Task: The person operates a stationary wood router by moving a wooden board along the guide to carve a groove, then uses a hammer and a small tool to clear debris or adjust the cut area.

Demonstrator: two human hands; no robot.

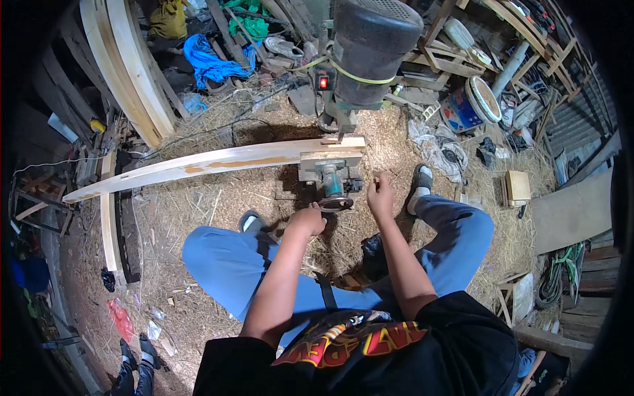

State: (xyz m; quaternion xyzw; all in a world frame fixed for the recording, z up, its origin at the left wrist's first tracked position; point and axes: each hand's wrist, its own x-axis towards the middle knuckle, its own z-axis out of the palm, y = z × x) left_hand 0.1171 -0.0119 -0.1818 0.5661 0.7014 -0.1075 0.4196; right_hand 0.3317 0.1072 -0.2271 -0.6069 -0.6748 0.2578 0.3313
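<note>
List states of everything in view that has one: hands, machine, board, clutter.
Left hand: at the handwheel rim, grip unclear.
Right hand: raised, fingers curled, apart from the handwheel.
Red light: lit.
Motor: running or stopped, cannot tell.
Long board: right end at the vise, tightness unclear.
Bucket: tilted.
Blue sheet: crumpled.
Red bag: crumpled.

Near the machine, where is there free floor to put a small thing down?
Between the long plank and the left knee, the floor shows mainly shavings and straw. A narrower gap opens between the right hand and right shoe. Beyond the machine it is crowded: blue sheet, scrap wood, bucket.
</note>
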